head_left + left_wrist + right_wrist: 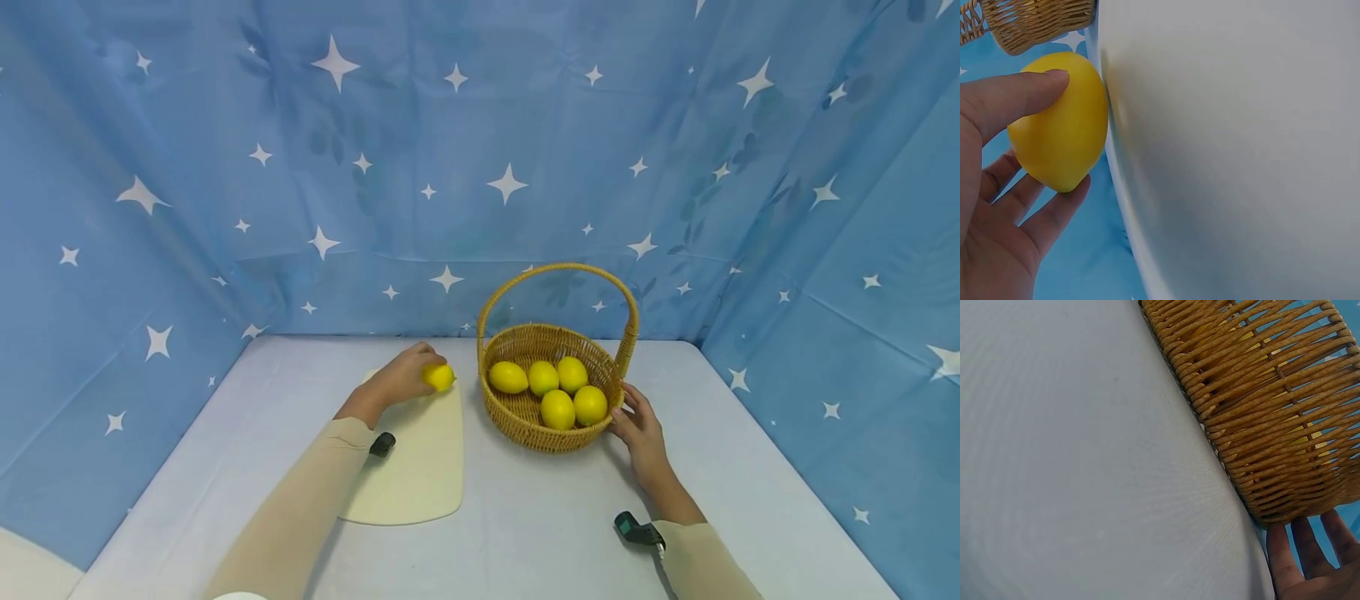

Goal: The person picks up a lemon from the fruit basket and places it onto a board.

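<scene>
Left hand (403, 375) holds a lemon (442, 378); right hand (643, 435) touches the basket (525, 432).

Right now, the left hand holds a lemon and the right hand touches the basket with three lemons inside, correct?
Not three: the head view shows five lemons inside the basket. The left hand does hold a lemon, and the right hand touches the basket.

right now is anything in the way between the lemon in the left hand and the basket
Nothing visible stands between the lemon and the basket; only the basket's own wall and the left end of its handle face the lemon.
</scene>
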{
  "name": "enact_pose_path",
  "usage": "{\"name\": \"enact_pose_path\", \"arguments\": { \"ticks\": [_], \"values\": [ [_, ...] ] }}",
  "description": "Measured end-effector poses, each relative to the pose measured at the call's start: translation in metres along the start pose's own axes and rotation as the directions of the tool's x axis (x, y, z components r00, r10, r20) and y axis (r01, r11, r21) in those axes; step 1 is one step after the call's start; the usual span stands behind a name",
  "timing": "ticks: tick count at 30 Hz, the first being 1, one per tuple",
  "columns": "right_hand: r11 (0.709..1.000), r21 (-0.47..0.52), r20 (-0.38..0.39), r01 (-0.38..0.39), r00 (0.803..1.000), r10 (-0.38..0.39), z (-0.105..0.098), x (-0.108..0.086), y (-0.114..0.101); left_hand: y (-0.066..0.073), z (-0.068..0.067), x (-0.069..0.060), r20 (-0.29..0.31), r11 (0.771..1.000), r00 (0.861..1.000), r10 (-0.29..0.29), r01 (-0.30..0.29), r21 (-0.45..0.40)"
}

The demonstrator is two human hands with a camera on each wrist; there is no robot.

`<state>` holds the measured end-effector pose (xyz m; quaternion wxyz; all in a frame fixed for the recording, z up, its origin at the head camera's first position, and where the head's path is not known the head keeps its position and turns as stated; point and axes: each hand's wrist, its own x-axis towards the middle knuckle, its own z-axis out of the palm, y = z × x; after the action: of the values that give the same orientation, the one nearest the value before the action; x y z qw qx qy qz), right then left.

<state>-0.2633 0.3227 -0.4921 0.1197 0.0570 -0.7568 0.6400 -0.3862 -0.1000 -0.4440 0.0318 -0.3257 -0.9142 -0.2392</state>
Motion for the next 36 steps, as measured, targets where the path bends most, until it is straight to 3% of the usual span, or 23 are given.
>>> {"name": "enact_pose_path", "arguments": {
  "ticks": [10,17,26,36],
  "values": [
    [0.999,-0.023,-0.001,0.023,1.0,-0.023,-0.003,0.0,0.004,-0.001,-0.003,-0.002,0.014,0.999,0.999,-0.047,0.047,0.008],
    [1.0,-0.016,0.02,0.008,1.0,-0.008,0.004,-0.01,-0.024,-0.004,-0.003,-0.001,0.001,0.997,0.997,-0.081,0.081,0.016],
    [1.0,-0.021,0.001,-0.001,1.0,0.001,-0.001,-0.002,0.0,-0.002,-0.006,-0.004,-0.016,0.997,0.998,-0.058,0.059,0.043],
    [1.0,-0.007,0.0,-0.002,1.0,0.002,-0.001,0.002,0.004,-0.005,-0.008,-0.002,-0.008,0.998,0.999,-0.041,0.041,0.048]
  ]
}}
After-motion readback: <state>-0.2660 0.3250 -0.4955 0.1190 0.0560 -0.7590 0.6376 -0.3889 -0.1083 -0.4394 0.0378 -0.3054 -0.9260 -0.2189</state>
